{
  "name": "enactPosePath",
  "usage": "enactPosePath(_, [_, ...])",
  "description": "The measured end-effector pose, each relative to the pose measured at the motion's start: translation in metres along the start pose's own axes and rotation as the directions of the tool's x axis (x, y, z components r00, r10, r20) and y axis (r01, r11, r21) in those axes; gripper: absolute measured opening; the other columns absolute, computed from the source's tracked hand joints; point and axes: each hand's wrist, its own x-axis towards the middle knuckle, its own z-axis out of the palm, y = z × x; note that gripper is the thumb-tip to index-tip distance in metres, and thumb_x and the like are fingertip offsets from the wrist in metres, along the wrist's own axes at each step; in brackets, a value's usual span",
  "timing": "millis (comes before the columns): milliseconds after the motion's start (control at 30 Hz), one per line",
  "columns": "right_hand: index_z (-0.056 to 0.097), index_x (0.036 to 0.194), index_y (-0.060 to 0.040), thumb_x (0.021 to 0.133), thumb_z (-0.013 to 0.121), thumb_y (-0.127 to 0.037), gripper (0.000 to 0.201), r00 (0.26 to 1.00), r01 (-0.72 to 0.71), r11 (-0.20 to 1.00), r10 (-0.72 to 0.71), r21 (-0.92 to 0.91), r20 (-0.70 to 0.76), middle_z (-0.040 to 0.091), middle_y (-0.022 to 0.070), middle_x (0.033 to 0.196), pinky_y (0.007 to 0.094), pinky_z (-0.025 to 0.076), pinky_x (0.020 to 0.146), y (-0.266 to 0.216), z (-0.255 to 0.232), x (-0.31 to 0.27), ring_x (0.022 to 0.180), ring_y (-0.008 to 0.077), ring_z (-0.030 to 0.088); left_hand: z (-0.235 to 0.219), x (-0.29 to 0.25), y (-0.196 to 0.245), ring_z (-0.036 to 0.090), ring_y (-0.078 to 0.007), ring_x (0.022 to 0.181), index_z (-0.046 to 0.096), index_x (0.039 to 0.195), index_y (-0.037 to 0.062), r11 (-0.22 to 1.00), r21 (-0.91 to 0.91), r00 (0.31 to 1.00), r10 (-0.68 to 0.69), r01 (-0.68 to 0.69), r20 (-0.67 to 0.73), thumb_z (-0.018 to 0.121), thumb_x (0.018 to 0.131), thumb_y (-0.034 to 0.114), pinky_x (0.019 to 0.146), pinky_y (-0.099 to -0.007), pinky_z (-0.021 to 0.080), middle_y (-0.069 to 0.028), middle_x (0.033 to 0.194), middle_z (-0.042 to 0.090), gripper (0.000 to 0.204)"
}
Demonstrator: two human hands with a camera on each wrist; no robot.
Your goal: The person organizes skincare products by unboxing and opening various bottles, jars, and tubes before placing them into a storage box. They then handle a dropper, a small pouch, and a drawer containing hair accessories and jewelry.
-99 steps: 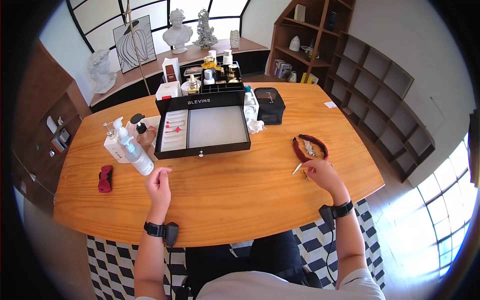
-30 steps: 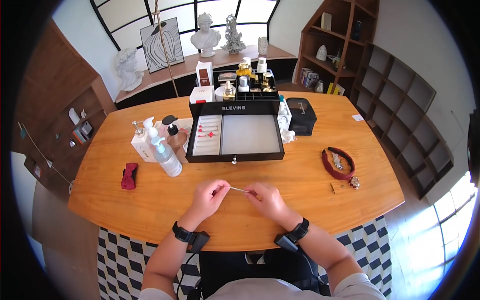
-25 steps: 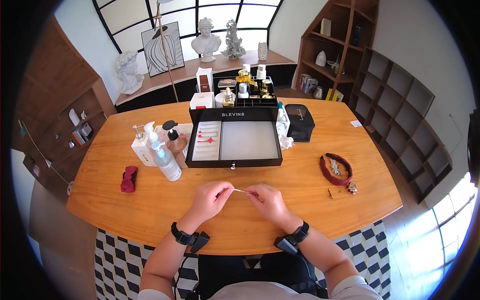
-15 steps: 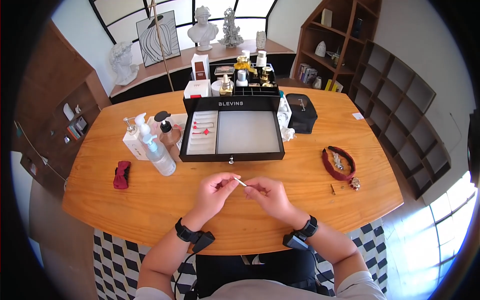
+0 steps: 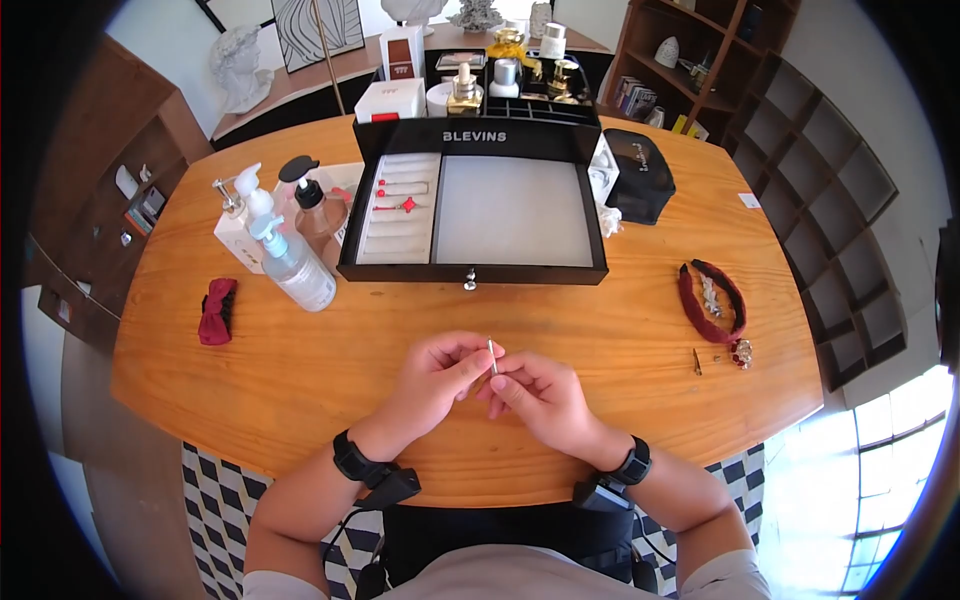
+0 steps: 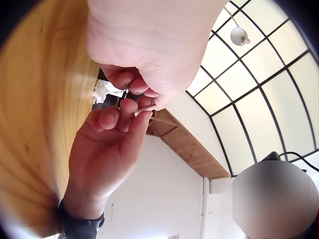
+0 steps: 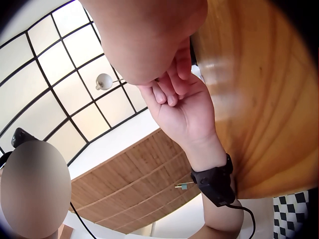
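Note:
In the head view, both hands meet over the near middle of the table, in front of the black organizer box. My left hand (image 5: 432,380) and my right hand (image 5: 548,405) pinch a slim whitish hair clip (image 5: 492,352) between thumbs and forefingers. The clip points away from the body. The left wrist view shows the hair clip (image 6: 144,109) spanning the two hands' fingertips; in the right wrist view the hands mostly hide it. The box's open drawer (image 5: 471,272) has several ring slots on its left, holding red jewellery (image 5: 407,205), and a pale flat compartment (image 5: 515,210).
Pump bottles (image 5: 300,272) stand left of the drawer, with a dark red bow (image 5: 217,312) farther left. At right lie a dark red headband (image 5: 740,305), a beaded hair tie (image 5: 741,353) and a small brown clip (image 5: 697,361). A black pouch (image 5: 640,178) stands beside the box.
From beside the headband, my right hand has brought the hair clip to the middle, where my left hand joined it. The clip has since turned from crosswise to pointing away. The head view tilted down.

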Motion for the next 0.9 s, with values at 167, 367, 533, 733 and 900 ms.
enactPosePath(167, [0.058,0.117,0.0042,0.104,0.055,-0.009,0.018,0.998,-0.042,0.997,0.039,0.066,0.044,0.071,0.0128,0.104,0.0287,0.057,0.077,-0.0008,-0.0028,-0.0012,0.085,0.0149,0.068,0.0027,0.0008,-0.0028,0.043,-0.0016,0.061,0.071,0.108,0.0041,0.996,-0.076,0.999,-0.044,0.046,0.021,0.062,0.102,0.021,0.054,-0.0191,0.034,0.0052,0.076,0.061,0.02])
enactPosePath(367, [0.057,0.115,0.0035,0.104,0.056,-0.008,0.016,0.998,-0.041,0.994,0.036,0.105,0.047,0.07,0.0146,0.104,0.0288,0.057,0.076,0.0019,-0.0031,-0.0009,0.084,0.0155,0.068,-0.0016,0.0013,-0.0028,0.05,-0.0056,0.064,0.068,0.108,0.0019,0.982,-0.15,0.993,-0.105,0.113,0.062,0.064,0.101,0.017,0.059,-0.0229,0.044,-0.0004,0.086,0.064,0.018])
enactPosePath(533, [0.061,0.11,0.0029,0.102,0.061,-0.007,0.014,0.999,-0.043,0.986,0.044,0.162,-0.006,0.072,0.0091,0.096,0.0244,0.055,0.07,0.0018,-0.0007,-0.0003,0.079,0.011,0.066,-0.0015,0.0017,-0.0048,0.049,-0.0049,0.063,0.068,0.108,0.002,0.978,-0.168,0.991,-0.11,0.12,0.071,0.064,0.101,0.018,0.059,-0.022,0.043,0.0005,0.084,0.063,0.018])
enactPosePath(733, [0.061,0.109,0.003,0.101,0.062,-0.008,0.013,0.999,-0.04,0.986,0.042,0.16,-0.005,0.072,0.0098,0.096,0.0245,0.055,0.07,0.0022,-0.0017,-0.0001,0.08,0.0115,0.067,-0.001,0.0023,-0.0044,0.046,-0.0035,0.063,0.068,0.107,0.0021,0.973,-0.194,0.99,-0.111,0.127,0.089,0.063,0.101,0.018,0.058,-0.0206,0.04,0.0015,0.083,0.062,0.018])
enactPosePath(900, [0.061,0.107,0.0025,0.1,0.063,-0.008,0.013,0.999,-0.029,0.986,0.031,0.165,-0.009,0.072,0.0098,0.096,0.0246,0.056,0.07,0.003,-0.0019,0.0012,0.081,0.0115,0.068,0.001,0.0028,-0.0034,0.045,-0.0031,0.063,0.068,0.107,0.002,0.972,-0.198,0.99,-0.116,0.131,0.084,0.063,0.101,0.018,0.058,-0.0193,0.038,0.002,0.083,0.062,0.018])
